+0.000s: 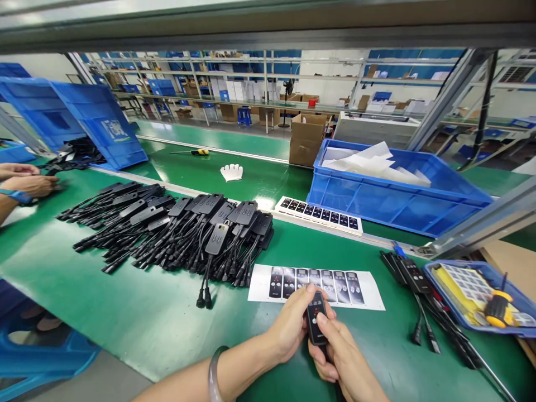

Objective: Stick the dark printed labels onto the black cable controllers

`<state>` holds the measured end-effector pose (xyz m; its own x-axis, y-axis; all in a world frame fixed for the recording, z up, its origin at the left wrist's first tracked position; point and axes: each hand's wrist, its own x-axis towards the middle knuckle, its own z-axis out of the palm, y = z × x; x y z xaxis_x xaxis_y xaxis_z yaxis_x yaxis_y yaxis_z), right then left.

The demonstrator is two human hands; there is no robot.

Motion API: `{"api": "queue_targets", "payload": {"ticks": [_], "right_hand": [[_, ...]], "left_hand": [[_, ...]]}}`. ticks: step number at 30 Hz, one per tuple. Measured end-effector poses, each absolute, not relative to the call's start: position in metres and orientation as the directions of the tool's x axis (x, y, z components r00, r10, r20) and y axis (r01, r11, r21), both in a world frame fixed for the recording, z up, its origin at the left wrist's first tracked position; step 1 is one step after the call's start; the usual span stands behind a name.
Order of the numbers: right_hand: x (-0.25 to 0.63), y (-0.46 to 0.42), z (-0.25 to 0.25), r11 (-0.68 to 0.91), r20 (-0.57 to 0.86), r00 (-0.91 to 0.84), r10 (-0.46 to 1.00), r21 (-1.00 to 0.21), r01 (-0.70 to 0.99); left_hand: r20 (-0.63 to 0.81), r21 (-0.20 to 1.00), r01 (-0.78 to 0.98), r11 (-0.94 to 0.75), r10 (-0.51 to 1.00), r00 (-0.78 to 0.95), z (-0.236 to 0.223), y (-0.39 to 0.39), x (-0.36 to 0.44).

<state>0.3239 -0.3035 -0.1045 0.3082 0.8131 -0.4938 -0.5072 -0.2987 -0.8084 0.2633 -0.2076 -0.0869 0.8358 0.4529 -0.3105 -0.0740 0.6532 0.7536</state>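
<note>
My left hand (293, 326) and my right hand (341, 357) both grip a small black controller (316, 324) with red marks on its face, held low over the green table (146, 318). My right thumb presses on its front. Just beyond lies a white sticker sheet (314, 286) with a row of black labels. A large pile of black controllers with cables (188, 234) spreads out to the left.
A blue crate (389, 192) with white sheets stands at the back right, a second label sheet (318, 215) in front of it. A blue tray (481, 296) with a yellow-handled tool and finished cables (419, 290) sit right. Another person's hands (25, 181) work at far left. A white glove (231, 172) lies on the belt.
</note>
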Motion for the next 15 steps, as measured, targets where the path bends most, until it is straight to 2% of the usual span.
{"api": "queue_targets", "payload": {"ticks": [2, 3, 5, 6, 9, 11, 13, 15], "right_hand": [[0.326, -0.301, -0.108, -0.276, -0.422, 0.371, 0.827, -0.881, -0.385], [0.328, -0.3, -0.11, -0.251, -0.346, 0.421, 0.838, -0.931, -0.267], [0.337, -0.298, -0.112, -0.201, -0.144, 0.525, 0.839, -0.978, 0.053], [0.345, -0.299, -0.112, -0.192, -0.039, 0.558, 0.829, -0.956, 0.219], [0.377, -0.305, -0.107, -0.259, 0.237, 0.6, 0.765, -0.739, 0.622], [0.402, -0.311, -0.102, -0.385, 0.408, 0.595, 0.692, -0.489, 0.783], [0.424, -0.315, -0.101, -0.554, 0.527, 0.584, 0.617, -0.236, 0.798], [0.437, -0.317, -0.105, -0.619, 0.554, 0.565, 0.611, -0.11, 0.777]], "left_hand": [[-0.279, 0.787, -0.091, 0.61, 0.484, 0.829, -0.09, -0.207, 0.263], [-0.25, 0.819, -0.101, 0.565, 0.51, 0.823, -0.091, -0.207, 0.263], [-0.155, 0.918, -0.097, 0.385, 0.572, 0.806, -0.094, -0.203, 0.262], [-0.096, 0.964, -0.075, 0.255, 0.597, 0.797, -0.095, -0.201, 0.261], [0.071, 0.99, 0.024, -0.141, 0.63, 0.773, -0.093, -0.193, 0.256], [0.154, 0.933, 0.081, -0.351, 0.59, 0.793, -0.09, -0.19, 0.252], [0.171, 0.834, 0.142, -0.533, 0.495, 0.852, -0.087, -0.192, 0.249], [0.118, 0.709, 0.198, -0.677, 0.391, 0.913, -0.087, -0.197, 0.247]]}}
